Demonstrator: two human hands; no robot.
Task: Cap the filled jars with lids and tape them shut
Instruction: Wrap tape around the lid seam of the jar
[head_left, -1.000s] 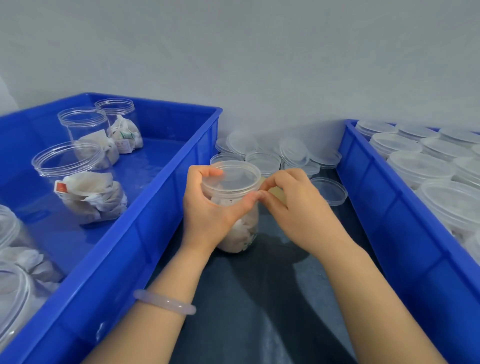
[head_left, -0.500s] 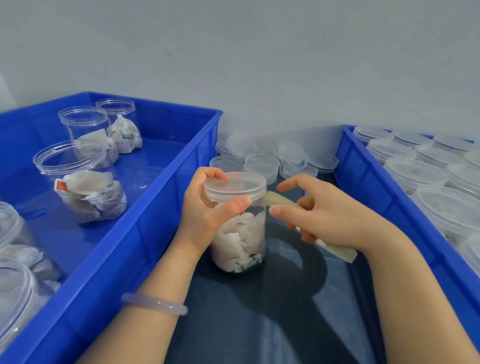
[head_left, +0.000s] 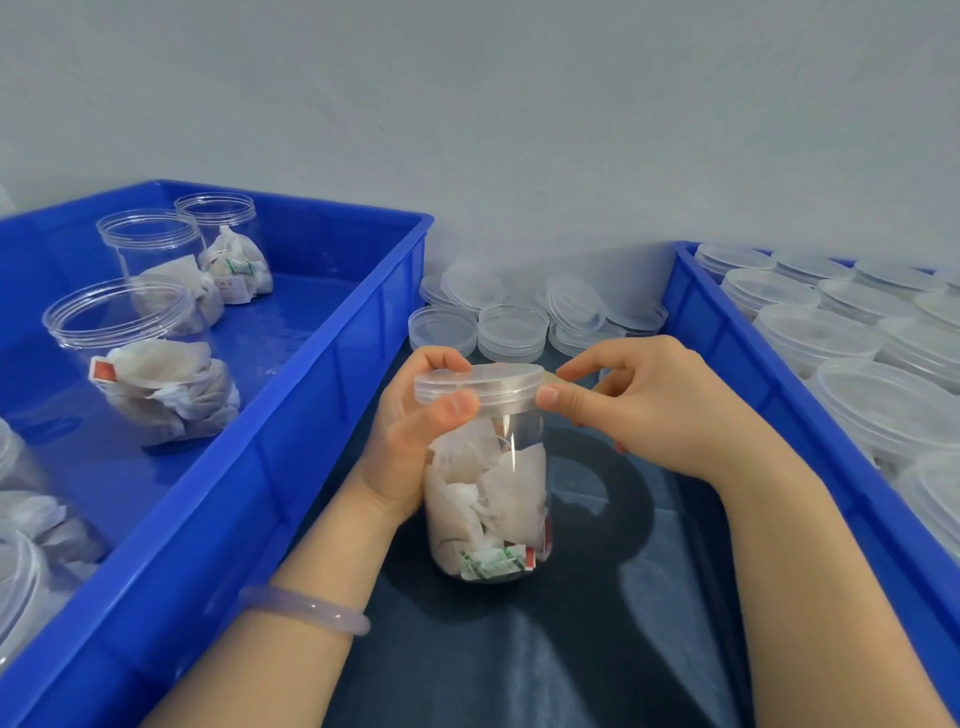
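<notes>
One jar capped, its taping in progress; several open jars remain.
The filled jar (head_left: 488, 499) is held upright by the left hand (head_left: 410, 441), curled round its neck, the lid (head_left: 478, 382) already seated. A pale tape strip (head_left: 570, 383) is pinched at the lid's rim by the right hand (head_left: 660, 410). Uncapped jars (head_left: 137, 332) are seen left of the left hand, spare lids (head_left: 511, 327) beyond both hands, lidded jars (head_left: 815, 332) right of the right hand.

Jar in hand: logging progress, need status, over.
Left hand grips capped jar just under the lid. Right hand holds tape strip at lid's edge. Nothing in the way.
</notes>
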